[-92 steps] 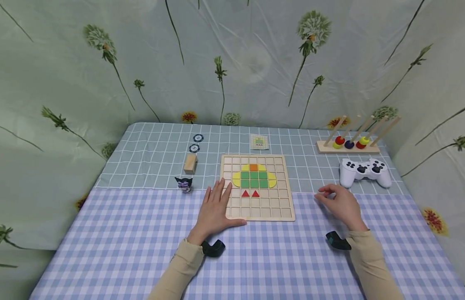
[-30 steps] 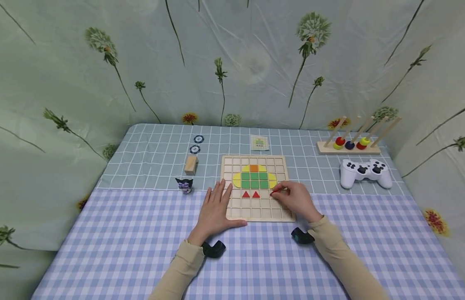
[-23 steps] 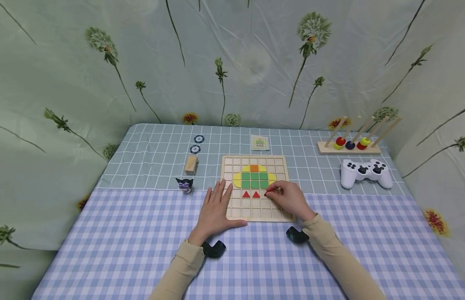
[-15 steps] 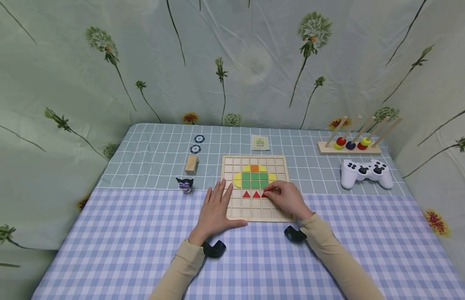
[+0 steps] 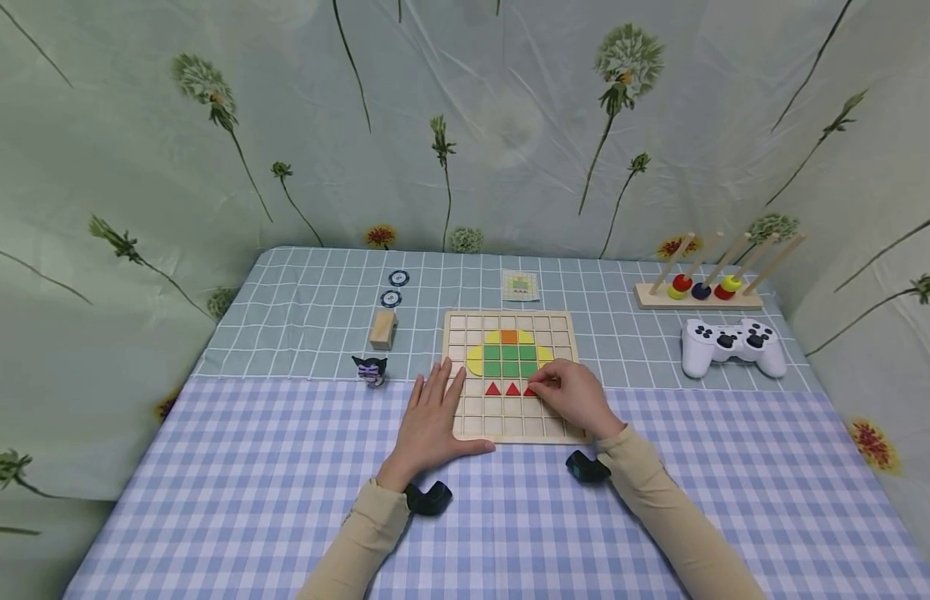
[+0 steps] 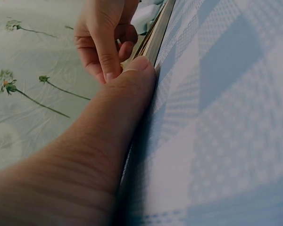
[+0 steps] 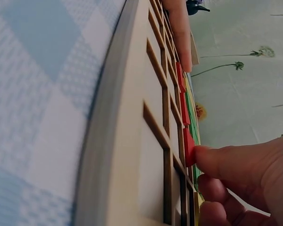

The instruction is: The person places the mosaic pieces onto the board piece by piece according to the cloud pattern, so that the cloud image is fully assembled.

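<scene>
A wooden grid board (image 5: 510,429) lies on the table, with green squares (image 5: 510,358), an orange square (image 5: 508,337) and yellow rounded pieces (image 5: 474,361) set in its cells. Below them sit two red triangles (image 5: 492,389). My right hand (image 5: 577,397) pinches a third red triangle (image 7: 189,148) in the same row; its thumb is against the piece in the right wrist view, and the fingertips partly cover it in the head view. Spread flat, my left hand (image 5: 429,421) rests on the board's left edge, thumb along the front corner.
Behind the board lies a small pattern card (image 5: 520,286). To the left are a wooden block (image 5: 382,330), a small dark figurine (image 5: 371,371) and two round chips (image 5: 391,298). A white game controller (image 5: 733,347) and a bead rack (image 5: 697,301) stand right.
My right hand came from the table right of the board, carrying the red triangle leftward into line with the other two. Lately it barely moves. My left hand stays put.
</scene>
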Available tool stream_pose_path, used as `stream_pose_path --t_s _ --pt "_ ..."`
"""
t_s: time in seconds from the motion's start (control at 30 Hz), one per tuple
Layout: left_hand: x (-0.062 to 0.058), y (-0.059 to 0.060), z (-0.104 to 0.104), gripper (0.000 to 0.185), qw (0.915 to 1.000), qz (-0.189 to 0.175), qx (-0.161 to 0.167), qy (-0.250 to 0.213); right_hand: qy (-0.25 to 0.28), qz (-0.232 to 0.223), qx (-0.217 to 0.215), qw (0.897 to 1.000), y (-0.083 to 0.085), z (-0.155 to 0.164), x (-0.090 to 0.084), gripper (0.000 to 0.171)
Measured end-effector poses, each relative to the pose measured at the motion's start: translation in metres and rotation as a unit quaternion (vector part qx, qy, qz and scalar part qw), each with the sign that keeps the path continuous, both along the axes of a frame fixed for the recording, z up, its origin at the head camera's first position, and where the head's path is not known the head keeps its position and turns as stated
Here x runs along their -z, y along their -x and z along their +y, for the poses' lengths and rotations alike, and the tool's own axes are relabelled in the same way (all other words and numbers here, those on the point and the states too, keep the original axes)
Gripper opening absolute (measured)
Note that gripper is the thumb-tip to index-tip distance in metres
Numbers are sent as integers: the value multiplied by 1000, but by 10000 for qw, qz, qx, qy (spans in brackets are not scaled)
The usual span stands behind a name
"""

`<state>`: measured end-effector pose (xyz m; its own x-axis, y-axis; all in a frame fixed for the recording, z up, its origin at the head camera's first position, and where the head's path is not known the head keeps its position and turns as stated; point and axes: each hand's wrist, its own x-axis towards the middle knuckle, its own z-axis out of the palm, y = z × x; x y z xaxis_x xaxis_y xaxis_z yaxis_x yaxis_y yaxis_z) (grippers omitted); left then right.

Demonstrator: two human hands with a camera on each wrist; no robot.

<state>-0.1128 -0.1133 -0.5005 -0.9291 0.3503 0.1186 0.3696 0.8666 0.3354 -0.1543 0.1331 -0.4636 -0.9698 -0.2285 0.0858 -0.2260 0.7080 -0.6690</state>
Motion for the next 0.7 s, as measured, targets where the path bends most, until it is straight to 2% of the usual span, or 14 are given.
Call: stream_pose_path --t_s 0.5,0.7 --pt "2 1 1 120 10000 8 -6 26 -17 -172 -46 9998 -2 6 0 4" --pt "1 0 -1 120 10000 -9 4 -15 28 -55 -73 10000 -6 18 -2 5"
